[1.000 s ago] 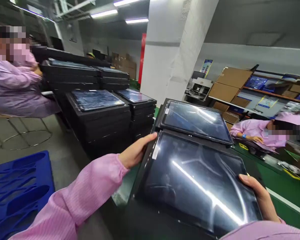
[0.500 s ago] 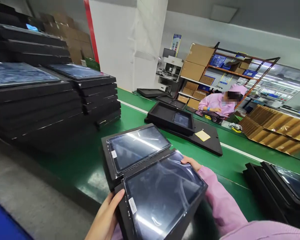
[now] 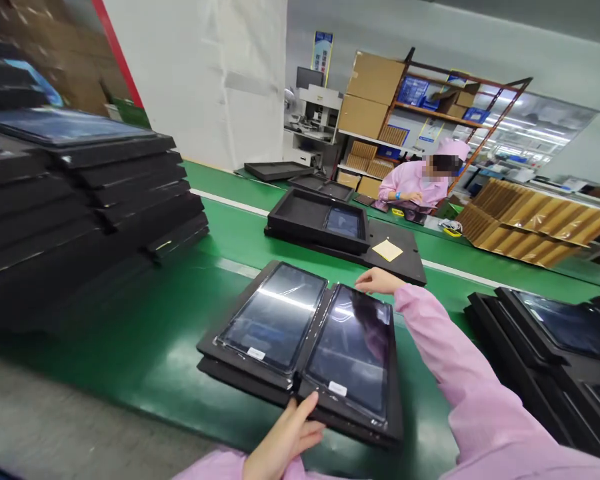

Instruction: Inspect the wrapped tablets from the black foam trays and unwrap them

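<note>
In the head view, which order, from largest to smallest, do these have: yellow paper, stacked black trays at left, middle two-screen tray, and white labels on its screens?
1. Stacked black trays at left
2. Middle two-screen tray
3. Yellow paper
4. White labels: the two look alike, so unranked between themselves.

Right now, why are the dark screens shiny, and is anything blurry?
Head view: pale glare streaks cross the left screen and right screen, probably reflected overhead lighting; head view: the black stack at the left looks soft and smeared, possibly motion blur.
</note>
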The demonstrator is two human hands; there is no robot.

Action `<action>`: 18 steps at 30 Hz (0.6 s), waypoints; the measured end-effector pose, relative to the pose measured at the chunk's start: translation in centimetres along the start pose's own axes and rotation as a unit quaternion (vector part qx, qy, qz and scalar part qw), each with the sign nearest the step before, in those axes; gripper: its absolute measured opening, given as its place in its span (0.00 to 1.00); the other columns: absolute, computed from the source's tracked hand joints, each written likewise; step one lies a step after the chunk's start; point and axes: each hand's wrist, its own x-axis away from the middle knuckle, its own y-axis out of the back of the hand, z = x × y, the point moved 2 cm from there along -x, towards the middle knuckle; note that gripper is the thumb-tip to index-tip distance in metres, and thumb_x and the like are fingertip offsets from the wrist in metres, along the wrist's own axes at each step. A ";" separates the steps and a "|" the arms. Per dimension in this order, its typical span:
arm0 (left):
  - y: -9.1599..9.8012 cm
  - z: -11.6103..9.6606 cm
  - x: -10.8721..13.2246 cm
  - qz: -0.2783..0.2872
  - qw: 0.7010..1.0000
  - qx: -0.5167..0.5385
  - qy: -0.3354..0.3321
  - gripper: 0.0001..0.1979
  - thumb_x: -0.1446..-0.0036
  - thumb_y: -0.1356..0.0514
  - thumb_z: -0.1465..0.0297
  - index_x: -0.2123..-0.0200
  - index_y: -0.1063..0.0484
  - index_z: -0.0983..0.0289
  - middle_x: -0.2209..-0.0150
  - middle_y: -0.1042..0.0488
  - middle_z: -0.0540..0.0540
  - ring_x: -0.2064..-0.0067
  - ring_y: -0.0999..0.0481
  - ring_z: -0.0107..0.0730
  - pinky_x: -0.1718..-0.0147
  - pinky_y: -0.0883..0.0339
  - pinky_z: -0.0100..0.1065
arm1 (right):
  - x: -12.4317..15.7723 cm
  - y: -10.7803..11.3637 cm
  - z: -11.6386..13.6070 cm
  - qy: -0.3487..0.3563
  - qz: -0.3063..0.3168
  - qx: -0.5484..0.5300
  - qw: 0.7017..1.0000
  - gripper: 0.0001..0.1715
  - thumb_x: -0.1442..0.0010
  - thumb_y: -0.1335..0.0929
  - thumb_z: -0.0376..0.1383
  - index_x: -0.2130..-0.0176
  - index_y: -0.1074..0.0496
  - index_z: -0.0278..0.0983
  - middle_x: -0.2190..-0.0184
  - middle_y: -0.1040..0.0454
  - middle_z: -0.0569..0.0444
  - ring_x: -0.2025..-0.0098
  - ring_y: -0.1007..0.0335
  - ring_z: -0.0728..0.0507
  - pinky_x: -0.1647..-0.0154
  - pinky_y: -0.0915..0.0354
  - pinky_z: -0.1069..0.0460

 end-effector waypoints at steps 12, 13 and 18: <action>7.3 -11.1 7.1 -0.267 0.891 -0.232 -0.284 0.13 0.49 0.39 0.50 0.64 0.19 0.44 0.57 0.17 0.50 0.45 0.23 0.51 0.40 0.34 0.45 | 8.8 1.2 -10.6 0.003 -0.306 -0.047 0.951 0.45 0.54 0.25 0.54 0.40 0.29 0.42 0.38 0.30 0.45 0.33 0.41 0.29 0.33 0.44 0.32; 8.0 -10.2 7.0 -0.347 0.862 -0.187 -0.317 0.15 0.49 0.40 0.50 0.59 0.21 0.42 0.50 0.19 0.48 0.38 0.29 0.50 0.36 0.39 0.43 | 8.9 0.7 -11.5 -0.002 -0.317 -0.057 0.947 0.46 0.52 0.26 0.55 0.39 0.31 0.43 0.37 0.31 0.46 0.31 0.43 0.29 0.32 0.45 0.32; 8.0 -6.8 3.9 -0.397 0.867 -0.106 -0.282 0.21 0.43 0.48 0.52 0.50 0.25 0.46 0.39 0.27 0.48 0.32 0.36 0.46 0.33 0.44 0.38 | 9.4 -2.2 -14.0 -0.008 -0.352 -0.106 0.930 0.44 0.46 0.33 0.60 0.37 0.32 0.44 0.35 0.33 0.52 0.29 0.48 0.33 0.29 0.49 0.38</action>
